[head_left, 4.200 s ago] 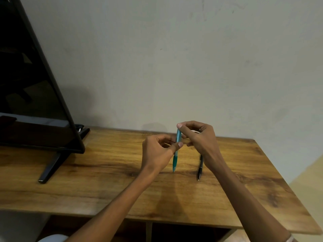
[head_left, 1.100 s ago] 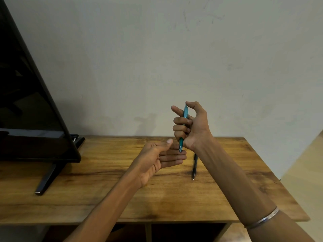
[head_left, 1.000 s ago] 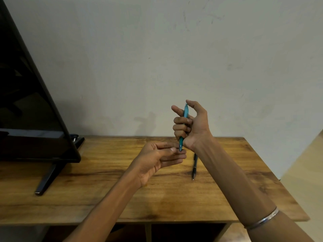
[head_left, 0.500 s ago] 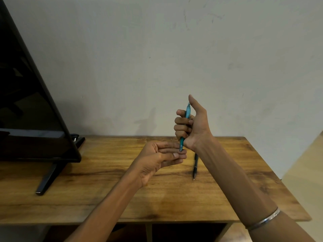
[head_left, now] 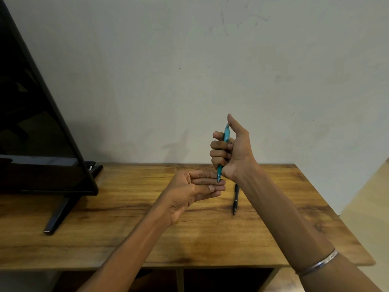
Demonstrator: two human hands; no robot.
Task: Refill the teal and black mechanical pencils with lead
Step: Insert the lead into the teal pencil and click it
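Behind everything stands a plain pale wall [head_left: 210,70], and against it a wooden tabletop [head_left: 126,239] with a dark screen [head_left: 31,123] on its left part, propped on a black foot [head_left: 56,216].

Above the tabletop's middle, the right hand [head_left: 229,150] grips the teal pencil [head_left: 225,133] in a fist, fingers curled round the barrel, thumb raised straight beside the pencil's top end. The pencil stands nearly upright, its long axis running up and down with a slight lean, top end tipped a little right; its tip points down at the left hand.

That left hand [head_left: 189,192] is held palm up just below, fingers stretched out and relaxed, the thumb lying across them. The pencil tip meets or nearly meets the fingertips [head_left: 219,184]; whether a lead lies there is too small to tell.

A black pencil [head_left: 236,199] lies flat on the tabletop just right of the left hand, partly hidden by the right wrist. Its long axis runs away from the person, tip pointing toward the near edge. A metal bangle [head_left: 317,263] circles the right forearm.
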